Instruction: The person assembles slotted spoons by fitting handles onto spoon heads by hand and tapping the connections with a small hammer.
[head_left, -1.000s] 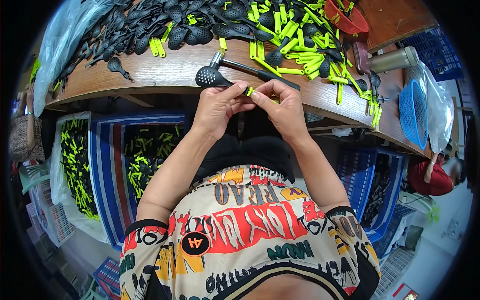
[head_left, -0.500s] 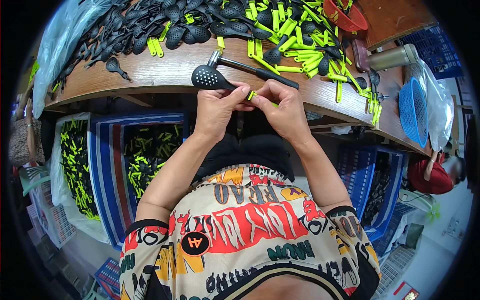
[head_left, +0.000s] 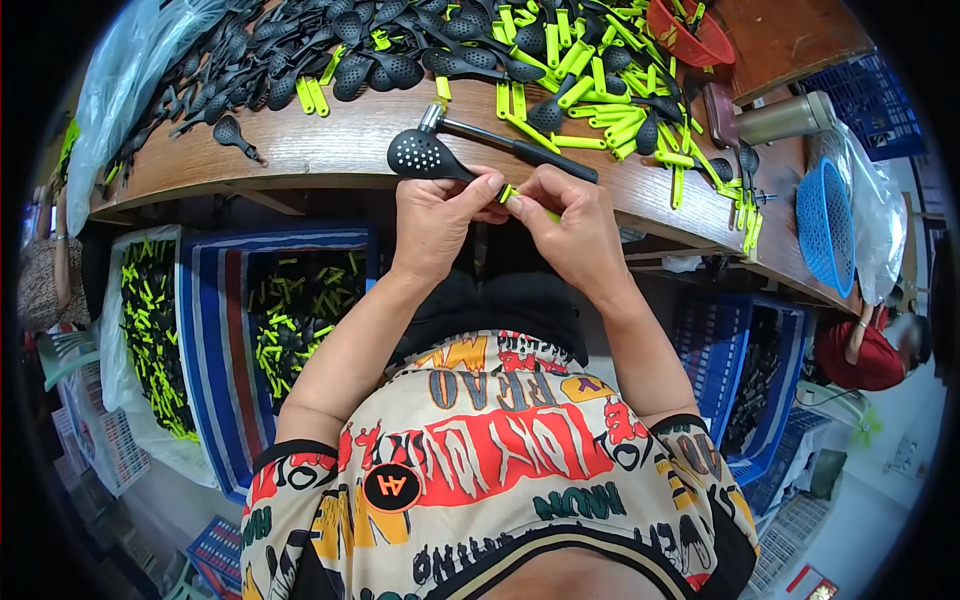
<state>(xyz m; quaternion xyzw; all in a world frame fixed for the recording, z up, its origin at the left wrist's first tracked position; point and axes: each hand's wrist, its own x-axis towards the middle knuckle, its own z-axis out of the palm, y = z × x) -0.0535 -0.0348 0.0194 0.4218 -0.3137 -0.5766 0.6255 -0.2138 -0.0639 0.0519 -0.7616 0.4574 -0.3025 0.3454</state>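
My left hand is closed around the neck of a black perforated spoon, its holed bowl pointing left. My right hand pinches a lime-green handle, mostly covered by the fingers. The spoon's end and the handle meet between my two hands; whether they are fully joined I cannot tell. Just beyond my hands, a hammer with a silver head and black grip lies on the table.
Piles of black spoons and lime-green handles cover the wooden table's far side. A red basket, steel flask and blue basket stand right. Filled crates sit below. Other people are at both sides.
Both hands, with the spoon and handle, have shifted very slightly right. Their grips look the same, and the hammer lies where it was.
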